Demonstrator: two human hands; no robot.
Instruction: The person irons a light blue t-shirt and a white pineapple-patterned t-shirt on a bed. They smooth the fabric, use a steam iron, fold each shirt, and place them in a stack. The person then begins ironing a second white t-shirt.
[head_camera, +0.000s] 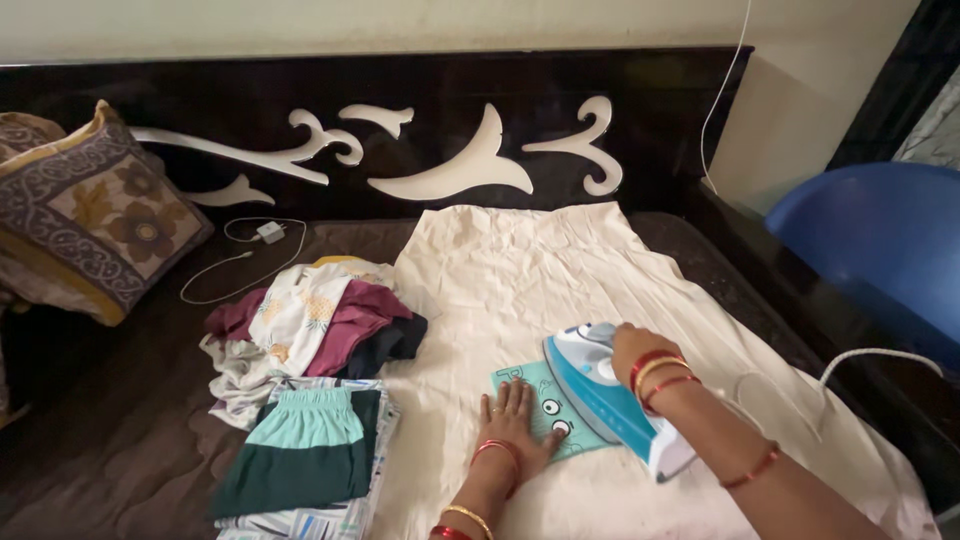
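The blue and white electric iron (608, 400) covers part of the small teal printed cloth (545, 408), and the flat left hand (515, 420) hides more of it — its print cannot be read whole. The right hand (632, 345) wraps the iron's handle, concealing it. The blue plastic chair (880, 250) is cut off by the right edge.

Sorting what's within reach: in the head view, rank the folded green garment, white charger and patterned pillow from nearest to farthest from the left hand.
From the left hand:
1. Folded green garment, just to its left.
2. White charger, farther up-left near the headboard.
3. Patterned pillow, far left corner.
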